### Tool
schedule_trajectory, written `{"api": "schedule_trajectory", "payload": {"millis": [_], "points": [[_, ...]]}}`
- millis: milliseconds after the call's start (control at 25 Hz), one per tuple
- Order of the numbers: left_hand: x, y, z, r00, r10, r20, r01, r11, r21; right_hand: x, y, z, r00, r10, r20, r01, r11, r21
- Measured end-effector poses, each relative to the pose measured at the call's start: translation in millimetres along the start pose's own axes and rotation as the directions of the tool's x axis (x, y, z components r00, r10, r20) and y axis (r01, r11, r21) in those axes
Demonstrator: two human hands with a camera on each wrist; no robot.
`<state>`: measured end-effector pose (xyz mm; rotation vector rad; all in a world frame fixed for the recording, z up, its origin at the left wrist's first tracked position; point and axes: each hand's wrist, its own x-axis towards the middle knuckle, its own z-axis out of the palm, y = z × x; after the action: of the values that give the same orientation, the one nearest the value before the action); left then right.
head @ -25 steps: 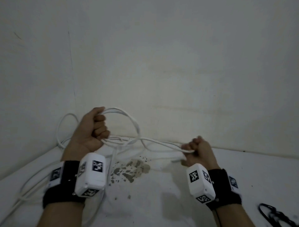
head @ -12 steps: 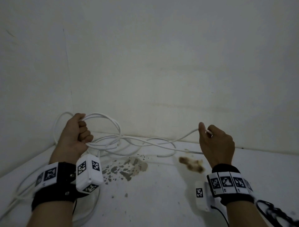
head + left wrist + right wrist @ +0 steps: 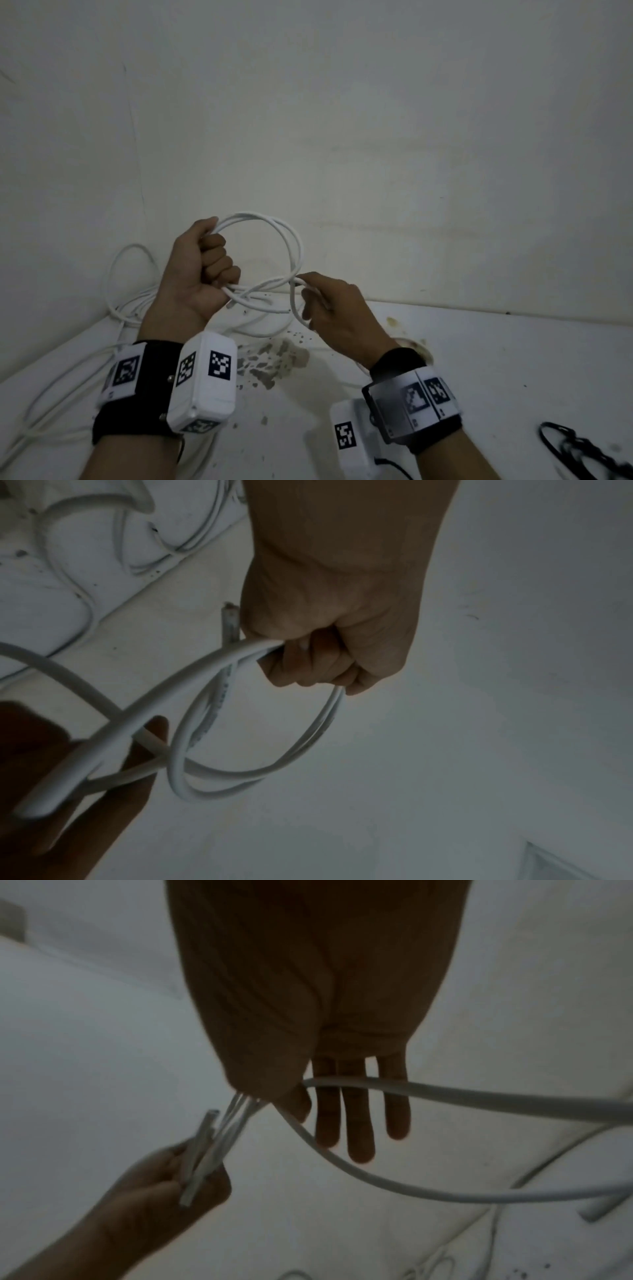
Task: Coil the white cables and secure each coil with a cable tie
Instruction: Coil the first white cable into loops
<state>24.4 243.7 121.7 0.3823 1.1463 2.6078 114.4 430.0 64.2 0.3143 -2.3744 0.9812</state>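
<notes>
Left hand (image 3: 197, 270): fisted round gathered loops of white cable (image 3: 274, 222), centre-left of frame, raised above the bench (image 3: 479, 359). Right hand (image 3: 337, 313): thumb and forefinger pinch the running strand at the coil's lower right; other fingers (image 3: 356, 1123) straight. Remaining cable: loose at lower left. Black cable ties (image 3: 575, 452): lower right corner. Advice: lay each new loop to match, feed without twist, keep the fist firm. Containers: none seen.

A bare, dim room corner: plain whitish walls (image 3: 376, 120) rising directly behind a stained white tabletop (image 3: 496, 359).
</notes>
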Motion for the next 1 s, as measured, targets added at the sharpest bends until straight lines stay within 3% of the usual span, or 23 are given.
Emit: {"api": "schedule_trajectory", "payload": {"millis": [40,120,200,280,320,360,440,480,560,640,680,720,800,920,960,1000], "points": [[-1.0,1.7,-1.8,1.000,-0.002,-0.001,0.002,1.000,-0.003,0.0,4.0,0.4,0.999,0.000,-0.045,-0.004,0.996,-0.085],[-2.2,9.5,-7.3,0.999,0.024,-0.023,-0.023,0.999,0.028,-3.4,12.0,-9.2,0.980,0.184,-0.077,-0.199,0.915,-0.350],[-3.7,20.4,-16.3,0.997,0.058,-0.051,-0.054,0.995,0.082,-12.6,22.7,-22.2,0.874,0.474,-0.104,-0.443,0.693,-0.569],[-4.8,26.0,-21.6,0.998,0.048,-0.048,-0.042,0.990,0.135,-19.5,30.1,-29.9,0.772,0.636,0.006,-0.438,0.539,-0.720],[-5.3,24.8,-20.7,0.999,0.029,-0.036,-0.022,0.985,0.172,-19.9,29.4,-30.8,0.759,0.646,0.081,-0.378,0.540,-0.752],[-5.2,21.1,-16.8,1.000,0.010,-0.025,-0.004,0.975,0.221,-18.9,24.0,-29.6,0.772,0.613,0.169,-0.317,0.602,-0.733],[-5.8,9.6,-3.3,1.000,-0.010,-0.005,0.011,0.946,0.324,-15.2,3.6,-23.7,0.785,0.495,0.373,-0.256,0.807,-0.533],[-6.2,4.5,3.9,1.000,-0.012,0.011,0.007,0.935,0.355,-14.1,-7.0,-20.2,0.766,0.442,0.466,-0.269,0.880,-0.392],[-7.2,1.7,11.6,0.999,-0.025,0.033,0.011,0.928,0.372,-13.0,-21.8,-15.0,0.787,0.349,0.509,-0.363,0.929,-0.074],[-9.2,3.4,10.6,0.998,-0.059,0.036,0.042,0.928,0.369,-10.3,-20.6,-16.0,0.888,0.287,0.359,-0.392,0.881,0.264],[-9.9,4.2,8.5,0.996,-0.081,0.035,0.062,0.925,0.374,-8.3,-19.4,-19.9,0.914,0.303,0.271,-0.389,0.847,0.362],[-10.6,4.3,6.8,0.994,-0.103,0.037,0.081,0.922,0.378,-7.4,-16.8,-24.5,0.927,0.303,0.222,-0.372,0.827,0.422],[-11.6,2.8,6.3,0.989,-0.133,0.064,0.100,0.924,0.370,-8.2,-13.3,-27.9,0.933,0.262,0.248,-0.357,0.768,0.532],[-12.1,1.4,10.5,0.989,-0.129,0.078,0.091,0.923,0.374,-9.3,-16.7,-19.5,0.931,0.183,0.316,-0.364,0.545,0.755],[-11.9,2.6,10.7,0.990,-0.122,0.070,0.088,0.923,0.374,-9.1,-15.6,-16.0,0.939,0.190,0.285,-0.342,0.546,0.765],[-11.6,4.7,9.3,0.992,-0.113,0.054,0.085,0.921,0.381,-8.2,-12.0,-13.3,0.949,0.211,0.234,-0.315,0.605,0.731]]}}
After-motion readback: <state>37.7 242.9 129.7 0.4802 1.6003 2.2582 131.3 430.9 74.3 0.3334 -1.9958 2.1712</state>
